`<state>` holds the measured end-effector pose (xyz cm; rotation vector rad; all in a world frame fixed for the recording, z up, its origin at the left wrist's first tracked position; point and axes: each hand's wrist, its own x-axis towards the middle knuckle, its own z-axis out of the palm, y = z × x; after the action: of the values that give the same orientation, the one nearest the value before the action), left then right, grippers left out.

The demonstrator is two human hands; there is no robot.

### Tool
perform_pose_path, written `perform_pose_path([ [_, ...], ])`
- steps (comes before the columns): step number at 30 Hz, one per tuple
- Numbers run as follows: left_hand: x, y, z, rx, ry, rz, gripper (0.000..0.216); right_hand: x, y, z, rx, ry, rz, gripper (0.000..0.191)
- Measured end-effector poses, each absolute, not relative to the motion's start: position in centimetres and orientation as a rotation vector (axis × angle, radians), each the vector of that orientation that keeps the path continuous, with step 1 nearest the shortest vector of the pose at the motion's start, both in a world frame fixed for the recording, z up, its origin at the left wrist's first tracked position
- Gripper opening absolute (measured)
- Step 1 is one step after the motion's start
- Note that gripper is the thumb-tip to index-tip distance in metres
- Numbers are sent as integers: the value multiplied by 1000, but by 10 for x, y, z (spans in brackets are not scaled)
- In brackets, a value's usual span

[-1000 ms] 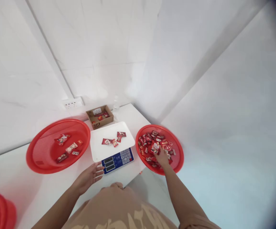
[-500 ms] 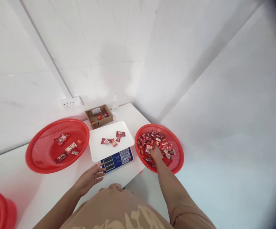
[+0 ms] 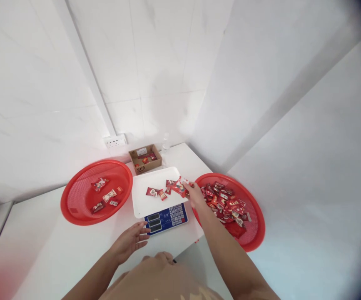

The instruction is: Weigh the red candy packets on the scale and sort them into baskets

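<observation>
My right hand [image 3: 195,195] is closed on a red candy packet [image 3: 179,187], over the right edge of the white scale tray [image 3: 143,206]. On that tray lie several small red-wrapped candies [image 3: 152,191]. My left hand [image 3: 132,241] is open, fingers spread, beside the lower left corner of the blue scale panel [image 3: 167,218] and holding nothing. To the right, partly behind my forearm, a red mesh basket [image 3: 259,227] holds a pile of wrapped candies [image 3: 230,204]. The left red basket [image 3: 74,200] contains several candy packets [image 3: 109,196].
A small cardboard box [image 3: 149,166] with a few red packets stands behind the scale. Beside it is a clear plastic bottle [image 3: 165,143]. White walls meet at the table's [image 3: 58,254] back right, and a power socket [image 3: 115,141] is on the wall.
My right hand has risen out of the right basket and moved left to the scale tray with a candy packet. My left hand stays by the scale. The view has shifted left.
</observation>
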<state>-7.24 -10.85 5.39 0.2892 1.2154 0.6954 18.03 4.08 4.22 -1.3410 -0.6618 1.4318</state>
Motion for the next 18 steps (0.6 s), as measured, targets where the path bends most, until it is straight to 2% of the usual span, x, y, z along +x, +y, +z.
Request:
perform_pose_path([
  [3,-73,-111,55,290,1216,704,44,152,49,45,-1319,-719,1555,42],
  [5,-76,-114,55,281,1225,716,45,149,48,42,-1464,-894,1506,49],
  [10,-87,-120,53,244,1236,752,46,185,27,19,-1789,-1578,803,48],
  [12,-90,-120,52,233,1236,757,45,204,14,5,-1835,-1708,628,50],
  [18,-84,-114,50,255,1214,727,43,226,-24,-27,-1995,-1836,740,59],
])
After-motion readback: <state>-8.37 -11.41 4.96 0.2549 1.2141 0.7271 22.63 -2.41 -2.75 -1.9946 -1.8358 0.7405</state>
